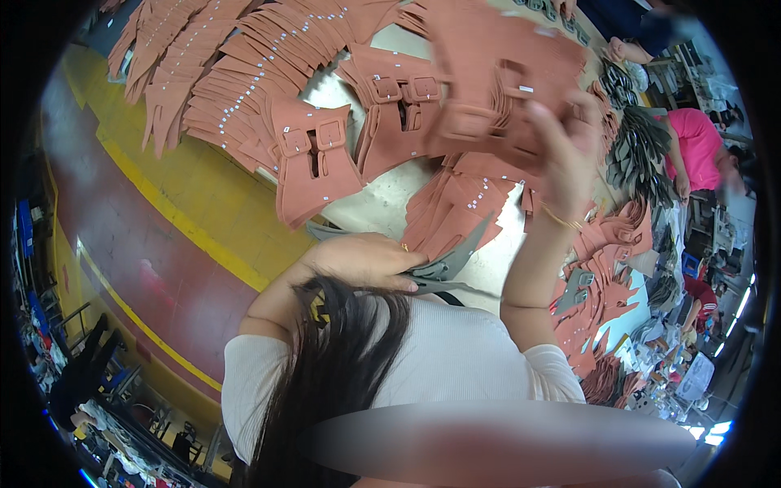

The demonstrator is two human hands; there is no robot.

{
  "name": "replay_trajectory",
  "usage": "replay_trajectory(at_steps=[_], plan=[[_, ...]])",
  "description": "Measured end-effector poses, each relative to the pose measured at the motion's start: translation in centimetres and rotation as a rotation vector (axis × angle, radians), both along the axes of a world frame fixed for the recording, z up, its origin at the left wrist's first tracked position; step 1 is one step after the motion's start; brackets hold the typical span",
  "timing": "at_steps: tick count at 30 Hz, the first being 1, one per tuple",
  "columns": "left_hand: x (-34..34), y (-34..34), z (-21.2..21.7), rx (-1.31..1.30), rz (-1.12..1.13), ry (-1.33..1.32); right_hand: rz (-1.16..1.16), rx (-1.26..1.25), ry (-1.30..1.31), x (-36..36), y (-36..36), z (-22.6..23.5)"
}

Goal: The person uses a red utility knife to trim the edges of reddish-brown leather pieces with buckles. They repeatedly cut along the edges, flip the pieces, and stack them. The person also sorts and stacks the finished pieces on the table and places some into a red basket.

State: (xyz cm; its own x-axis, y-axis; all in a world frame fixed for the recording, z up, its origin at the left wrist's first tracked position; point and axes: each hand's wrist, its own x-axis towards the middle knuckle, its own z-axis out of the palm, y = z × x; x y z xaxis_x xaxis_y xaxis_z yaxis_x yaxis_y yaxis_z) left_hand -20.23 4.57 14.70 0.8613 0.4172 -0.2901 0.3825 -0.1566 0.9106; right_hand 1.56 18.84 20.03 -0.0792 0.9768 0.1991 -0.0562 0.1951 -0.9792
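My right hand (569, 154) is raised, its thumb over the near edge of a stack of terracotta sandal uppers (508, 69) with covered buckles; the fingers are partly hidden and the stack is blurred. Low in front of my body, my left hand (370, 259) grips dark grey-green cut pieces (454, 259), which fan out to the right of its fingers. Just beyond the left hand lie two buckled terracotta stacks, one nearer (321, 183) and one farther (399, 134). Below the raised stack, more terracotta pieces (451, 199) are spread on the pale table (378, 203).
Long overlapping rows of terracotta pieces (236, 89) cover the table's far left. Dark grey-green pieces (639, 150) hang at the right, near a person in pink (695, 146). Another person's hand (625, 50) shows at the far right. A yellow-marked floor (163, 171) runs along the left.
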Motion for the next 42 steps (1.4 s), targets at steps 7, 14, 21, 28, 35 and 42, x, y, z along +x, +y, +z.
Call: replay_trajectory(at_steps=[7, 14, 21, 28, 35, 42], plan=[[-0.9, 1.3, 2.4, -0.1, 0.126, -0.058, -0.34, 0.274, -0.203, 9.3, -5.3, 5.8], [1.5, 3.1, 2.3, -0.412, 0.669, -0.542, -0.461, 0.093, -0.225, 15.3, -9.9, 4.3], [1.6, 11.7, -2.1, -0.052, 1.221, -0.596, -0.462, 0.113, -0.105, 17.1, -11.7, 4.4], [-1.0, 14.1, -6.8, 0.455, 1.451, -0.004, -0.42, 0.101, -0.066, 17.3, -12.1, 4.5], [-1.2, 14.3, -6.4, 0.534, 1.506, 0.182, -0.427, 0.087, -0.028, 16.6, -11.2, 4.5], [-0.8, 12.4, -5.3, 0.558, 1.336, 0.444, -0.323, 0.124, 0.236, 14.6, -8.5, 4.5]])
